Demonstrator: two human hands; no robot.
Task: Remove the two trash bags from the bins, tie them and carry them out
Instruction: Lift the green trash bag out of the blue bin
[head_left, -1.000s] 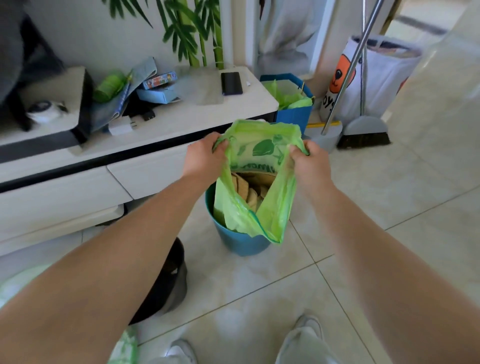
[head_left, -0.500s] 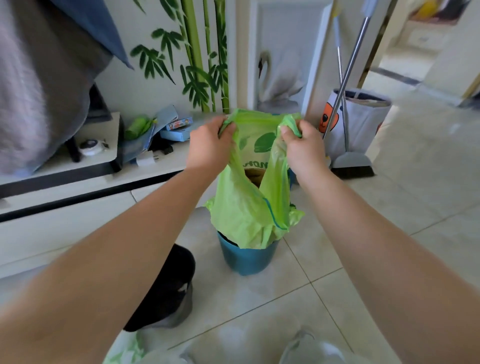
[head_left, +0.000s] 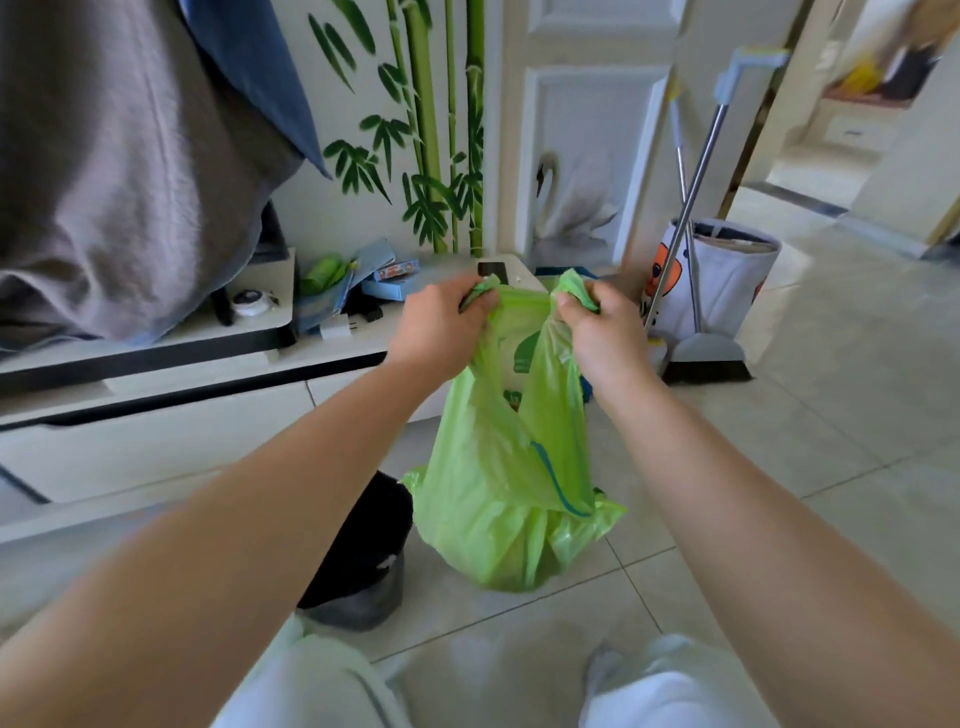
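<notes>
Left grip: the left hand (head_left: 441, 325) is closed tight on one bunched corner of the green trash bag (head_left: 511, 488), fingers curled around the plastic at its top.
Right grip: the right hand (head_left: 602, 325) is closed the same way on the other top corner, a tuft of green sticking out above the thumb.
Green trash bag: hangs from both hands with its mouth stretched between them; its bottom hangs above the tiled floor (head_left: 779, 467), with no bin visible around it. A blue line runs down its right side.
Contents: cannot tell; the plastic hides them.
Black bin (head_left: 363, 556): stands on the floor just left of the bag and slightly nearer the camera.
Table (head_left: 208, 358): a low white unit behind and to the left of the bag, carrying small boxes, a charger and a dark phone (head_left: 492, 271).
Grey cloth (head_left: 114, 171): hangs above the unit, far left of the bag.
Broom and dustpan (head_left: 701, 353): lean against the wall to the right of the bag, beside a white fabric basket (head_left: 727, 280) with an orange print.
Person: pale trouser legs show at the bottom edge, below the bag.
</notes>
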